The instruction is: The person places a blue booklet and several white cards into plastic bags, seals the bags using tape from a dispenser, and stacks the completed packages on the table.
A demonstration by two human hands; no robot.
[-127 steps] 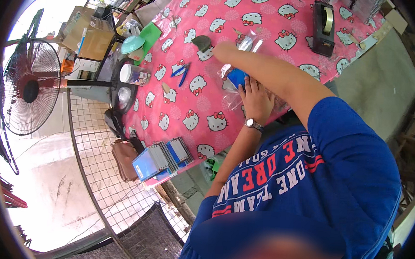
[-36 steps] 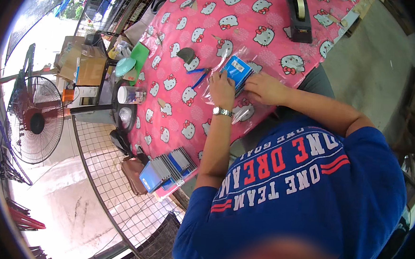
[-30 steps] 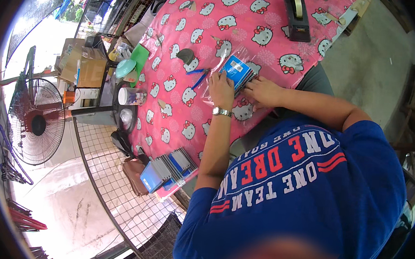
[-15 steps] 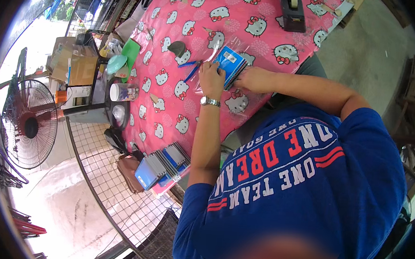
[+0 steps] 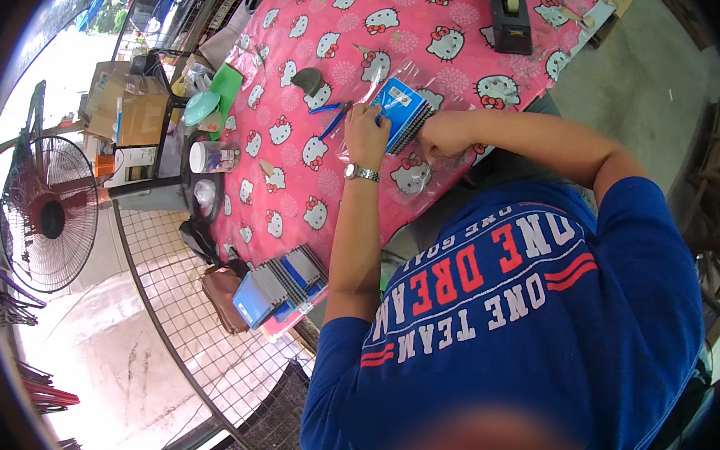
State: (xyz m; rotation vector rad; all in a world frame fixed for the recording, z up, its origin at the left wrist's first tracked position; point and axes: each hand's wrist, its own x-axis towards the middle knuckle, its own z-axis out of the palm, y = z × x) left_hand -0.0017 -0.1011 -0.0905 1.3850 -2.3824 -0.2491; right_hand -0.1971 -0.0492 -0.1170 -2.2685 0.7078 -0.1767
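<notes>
A small stack of blue spiral notebooks [image 5: 408, 119] lies tilted on the table, with a pale label on the top cover. Around and under it spreads a clear plastic sheet or bag [image 5: 417, 175]. My left hand [image 5: 367, 136], wearing a wristwatch, grips the stack's near left corner. My right hand [image 5: 450, 133] is closed beside the black spiral edge; its fingertips are hidden, and what they pinch cannot be made out. Blue-handled pliers [image 5: 331, 123] rest just left of my left hand.
A pink patterned cloth [image 5: 296, 192] covers the table. A black tape dispenser [image 5: 511, 24] stands at the far right, a grey-green object [image 5: 308, 80] beyond the pliers. More spiral notebooks [image 5: 278, 282] sit at the near left edge. Further left are a plastic jar [image 5: 207, 157] and a fan [image 5: 51, 214].
My right hand has shifted slightly right and curled more beside the spiral edge. The notebook stack has moved a little to the right. My left hand stays on its corner.
</notes>
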